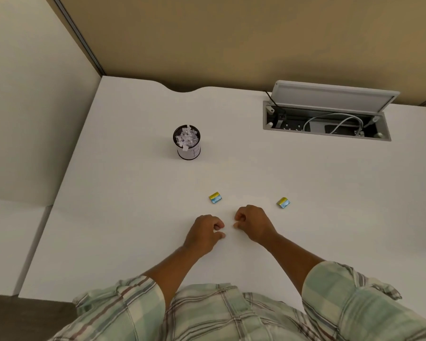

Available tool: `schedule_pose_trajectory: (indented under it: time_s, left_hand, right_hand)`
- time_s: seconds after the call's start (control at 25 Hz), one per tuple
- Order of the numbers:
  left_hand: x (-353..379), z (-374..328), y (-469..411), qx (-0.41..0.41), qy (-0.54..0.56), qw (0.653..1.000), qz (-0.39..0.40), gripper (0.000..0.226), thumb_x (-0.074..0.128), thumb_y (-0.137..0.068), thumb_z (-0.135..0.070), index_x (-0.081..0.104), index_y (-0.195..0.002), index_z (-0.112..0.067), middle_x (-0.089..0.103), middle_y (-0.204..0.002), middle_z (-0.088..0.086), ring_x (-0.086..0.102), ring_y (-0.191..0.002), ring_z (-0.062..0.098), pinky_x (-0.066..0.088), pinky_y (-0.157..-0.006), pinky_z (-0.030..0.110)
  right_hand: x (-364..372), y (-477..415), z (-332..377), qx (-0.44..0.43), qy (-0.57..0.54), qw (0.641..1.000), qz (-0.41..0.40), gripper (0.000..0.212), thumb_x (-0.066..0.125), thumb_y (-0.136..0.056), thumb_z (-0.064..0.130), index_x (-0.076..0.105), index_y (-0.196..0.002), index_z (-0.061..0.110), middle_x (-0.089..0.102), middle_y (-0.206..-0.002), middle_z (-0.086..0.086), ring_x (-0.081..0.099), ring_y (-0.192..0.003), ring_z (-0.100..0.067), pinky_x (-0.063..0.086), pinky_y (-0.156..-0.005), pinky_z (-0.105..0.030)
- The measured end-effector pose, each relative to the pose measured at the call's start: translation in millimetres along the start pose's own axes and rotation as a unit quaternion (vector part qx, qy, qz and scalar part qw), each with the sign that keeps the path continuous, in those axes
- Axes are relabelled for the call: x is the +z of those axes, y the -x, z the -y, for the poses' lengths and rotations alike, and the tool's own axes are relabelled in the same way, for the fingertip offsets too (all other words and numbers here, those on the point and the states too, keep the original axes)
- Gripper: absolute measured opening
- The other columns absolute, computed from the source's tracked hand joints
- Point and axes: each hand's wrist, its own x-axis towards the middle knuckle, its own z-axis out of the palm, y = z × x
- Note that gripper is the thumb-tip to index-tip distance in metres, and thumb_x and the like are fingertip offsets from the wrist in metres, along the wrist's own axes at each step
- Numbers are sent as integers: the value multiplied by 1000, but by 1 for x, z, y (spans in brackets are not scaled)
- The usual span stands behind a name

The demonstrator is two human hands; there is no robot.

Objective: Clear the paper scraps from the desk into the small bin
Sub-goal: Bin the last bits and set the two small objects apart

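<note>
A small black mesh bin (188, 146) wrapped in white paper stands upright on the white desk (123, 217), heaped with white paper scraps (188, 138). Two small yellow-and-blue folded wrappers lie nearer me: one wrapper (215, 197) left of centre, the other wrapper (283, 202) to the right. My left hand (204, 233) and my right hand (252, 223) rest side by side on the desk just below the wrappers, fingers curled in. Nothing shows clearly inside either hand.
An open cable hatch (326, 119) with its lid raised, holding sockets and a white cable, sits at the back right. Tan partition walls (231, 40) close off the far side. A white side panel (35, 119) stands on the left.
</note>
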Motion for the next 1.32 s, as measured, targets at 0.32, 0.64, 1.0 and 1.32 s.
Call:
schedule_pose_trajectory:
  time_s: [0.32,0.64,1.0,1.32]
  left_hand:
    - [16,-6,3,38,-116,991,-52,23,79,-85,-35,79,-106,-24,74,-98,-3,58,-101,15,51,-84,27]
    - [22,-6,0,37,-155,986,-46,8,69,-94,-28,77,-94,-26,72,-96,-6,58,-97,16,49,-81,29]
    - [-71,-3,-30,-57,139,966,-212,19,74,-84,-19,66,-70,-29,69,-72,-15,62,-68,-7,42,-60,5]
    - [-173,-45,-86,9,130,947,-295,4,71,-86,-19,74,-85,-19,74,-85,-5,66,-77,10,51,-70,23]
  right_hand:
    - [17,4,-2,-13,46,999,1,9,74,-88,23,72,-93,16,60,-97,-3,59,-89,-19,50,-77,-31]
    - [17,4,-1,-45,83,995,8,10,63,-95,22,67,-91,14,62,-100,-5,59,-93,-21,53,-83,-36]
    - [-38,-25,40,17,-221,970,-97,7,79,-76,14,73,-73,14,74,-73,2,61,-62,-2,50,-61,-18]
    - [-107,-97,171,-96,-202,964,-145,3,77,-77,7,75,-78,8,74,-75,0,66,-68,-13,56,-65,-26]
